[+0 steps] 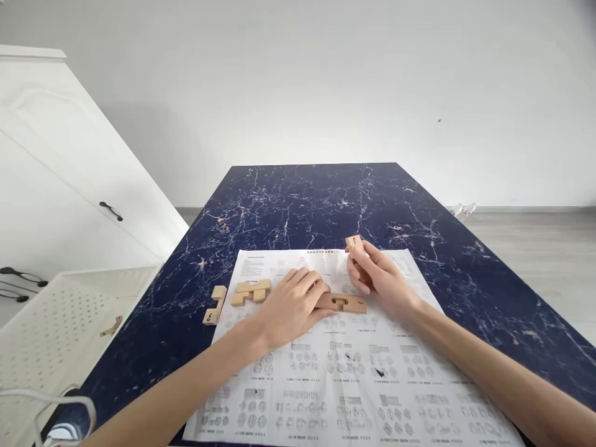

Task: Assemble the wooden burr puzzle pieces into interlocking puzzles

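Note:
My left hand [292, 305] lies curled on a printed instruction sheet [344, 372], fingers closed over the left end of a flat wooden puzzle piece with a slot [345, 302]. My right hand [379, 276] grips an upright wooden block [354, 244] marked with a 3, held just above the sheet. Left of my left hand lie loose wooden pieces [251, 290] on the sheet's corner. Another notched piece [214, 305], also marked 3, lies on the dark marble table [316, 198].
A white perforated basket [60, 323] stands at the left with a small wooden piece [112, 326] inside. A white cabinet [56, 186] with black handles rises behind it. Grey floor shows to the right of the table.

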Available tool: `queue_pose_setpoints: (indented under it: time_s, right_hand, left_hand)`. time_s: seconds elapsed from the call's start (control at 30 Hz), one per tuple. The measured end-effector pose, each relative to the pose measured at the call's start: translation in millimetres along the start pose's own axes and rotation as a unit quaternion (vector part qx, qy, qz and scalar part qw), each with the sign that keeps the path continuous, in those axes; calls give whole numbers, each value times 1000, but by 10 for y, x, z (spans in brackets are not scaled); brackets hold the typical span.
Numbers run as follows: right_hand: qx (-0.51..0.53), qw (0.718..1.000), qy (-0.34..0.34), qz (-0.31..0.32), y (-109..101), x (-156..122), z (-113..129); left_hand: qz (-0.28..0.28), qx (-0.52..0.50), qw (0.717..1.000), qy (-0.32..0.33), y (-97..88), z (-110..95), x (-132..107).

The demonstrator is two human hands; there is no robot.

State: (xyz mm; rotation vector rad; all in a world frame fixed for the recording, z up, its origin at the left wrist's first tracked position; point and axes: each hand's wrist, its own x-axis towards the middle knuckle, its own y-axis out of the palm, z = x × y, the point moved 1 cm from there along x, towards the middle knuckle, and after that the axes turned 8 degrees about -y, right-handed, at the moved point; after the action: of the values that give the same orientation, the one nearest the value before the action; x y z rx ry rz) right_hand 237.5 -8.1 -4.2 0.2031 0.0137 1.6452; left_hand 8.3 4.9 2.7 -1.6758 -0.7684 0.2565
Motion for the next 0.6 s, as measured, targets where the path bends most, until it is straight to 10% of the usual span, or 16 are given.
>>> queue_pose_setpoints:
  time_s: [0.6]
  right_hand:
    - [73,995,62,30,-13,48,23]
  left_hand:
    - [35,-88,992,-85,-89,36,-87]
